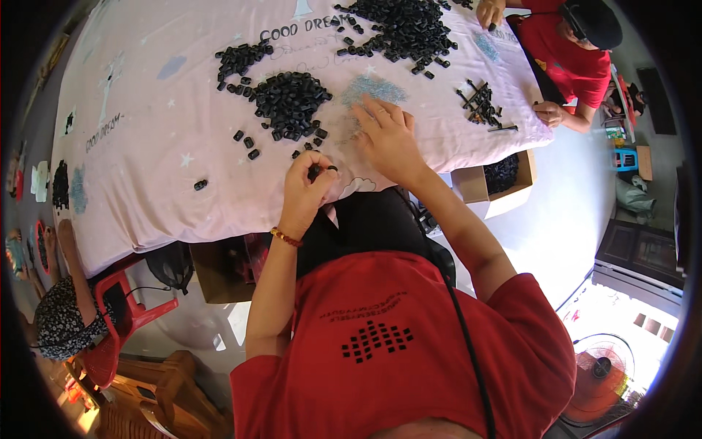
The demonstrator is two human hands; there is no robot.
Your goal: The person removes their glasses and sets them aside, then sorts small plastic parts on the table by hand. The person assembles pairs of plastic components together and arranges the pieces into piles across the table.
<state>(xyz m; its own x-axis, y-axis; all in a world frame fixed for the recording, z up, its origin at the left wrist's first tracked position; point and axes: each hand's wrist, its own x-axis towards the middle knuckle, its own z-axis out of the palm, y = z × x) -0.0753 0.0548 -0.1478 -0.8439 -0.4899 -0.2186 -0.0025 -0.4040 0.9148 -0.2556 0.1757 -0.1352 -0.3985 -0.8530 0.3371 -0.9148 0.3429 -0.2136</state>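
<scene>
My left hand (303, 192) is closed at the near edge of the table, with a small black plastic piece (314, 173) pinched between thumb and fingers. Stretched forward, my right hand (390, 143) lies over the cloth with its fingers apart. Its fingertips meet the near side of a patch of tiny silvery-blue bits (373, 90), too small to name. Just beyond my left hand sits a heap of small black plastic pieces (291, 106), with a few loose ones around it. One single black piece (201, 185) lies off to the left.
A pale pink printed cloth (146, 168) covers the table. Larger black heaps (402, 33) lie farther back, and dark thin parts (480, 104) to the right. Below the right edge stands a cardboard box (472, 184) of black pieces. Co-workers (585, 77) sit at the far right and left.
</scene>
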